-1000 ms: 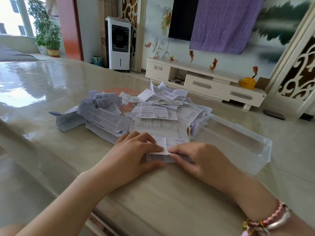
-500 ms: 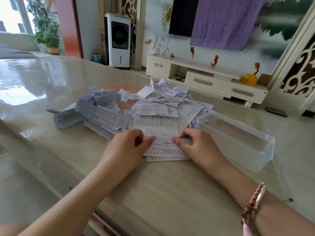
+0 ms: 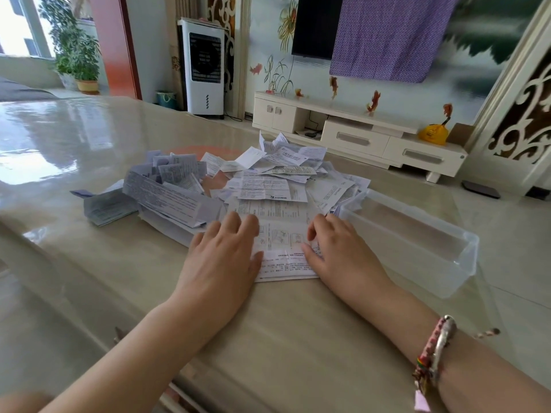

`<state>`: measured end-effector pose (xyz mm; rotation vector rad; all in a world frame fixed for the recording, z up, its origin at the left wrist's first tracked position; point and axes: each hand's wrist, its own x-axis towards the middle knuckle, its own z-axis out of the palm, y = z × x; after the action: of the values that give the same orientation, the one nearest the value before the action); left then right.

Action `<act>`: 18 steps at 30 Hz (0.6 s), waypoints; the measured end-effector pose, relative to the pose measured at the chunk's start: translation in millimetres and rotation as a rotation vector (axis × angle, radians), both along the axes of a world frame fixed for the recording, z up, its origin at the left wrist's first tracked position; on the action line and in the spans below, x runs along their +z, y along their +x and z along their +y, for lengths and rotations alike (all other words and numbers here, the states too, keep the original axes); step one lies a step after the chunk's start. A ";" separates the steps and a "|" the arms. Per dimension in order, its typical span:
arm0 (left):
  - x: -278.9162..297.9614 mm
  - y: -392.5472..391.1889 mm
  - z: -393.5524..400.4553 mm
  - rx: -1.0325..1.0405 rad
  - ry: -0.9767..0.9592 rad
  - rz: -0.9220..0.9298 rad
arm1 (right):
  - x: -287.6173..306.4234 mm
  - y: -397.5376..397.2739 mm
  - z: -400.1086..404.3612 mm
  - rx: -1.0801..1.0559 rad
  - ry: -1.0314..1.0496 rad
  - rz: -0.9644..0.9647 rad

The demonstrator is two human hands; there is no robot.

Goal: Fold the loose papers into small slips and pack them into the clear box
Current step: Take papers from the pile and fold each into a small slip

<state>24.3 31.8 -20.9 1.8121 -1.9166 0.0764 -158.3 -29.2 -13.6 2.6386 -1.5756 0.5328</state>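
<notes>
A glossy table is carrying everything. A heap of loose papers is lying at its middle, with a clear box sitting just right of the heap, holding no slips. One printed sheet is lying at the heap's near edge. The left hand is pressing flat on its left side, fingers straight. The right hand is resting on its right side, fingers bent, thumb on the sheet.
</notes>
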 end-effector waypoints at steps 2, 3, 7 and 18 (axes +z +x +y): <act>-2.8 0.6 -3.0 -0.110 -0.049 0.001 | -1.4 -2.6 0.8 0.046 -0.114 0.012; -3.5 1.4 -5.2 -0.157 -0.058 -0.015 | -1.6 -3.7 1.6 0.076 -0.147 0.015; -5.3 7.2 -8.6 -0.238 -0.113 -0.044 | -1.6 -9.6 5.0 0.239 -0.098 -0.024; 1.0 15.8 -10.7 -0.290 -0.007 -0.015 | 4.3 -17.1 5.3 0.350 0.093 -0.074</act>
<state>40.1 21.1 -19.9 1.5145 -2.1646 -0.0028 -175.3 -23.9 -9.3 3.0190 -1.1810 0.5873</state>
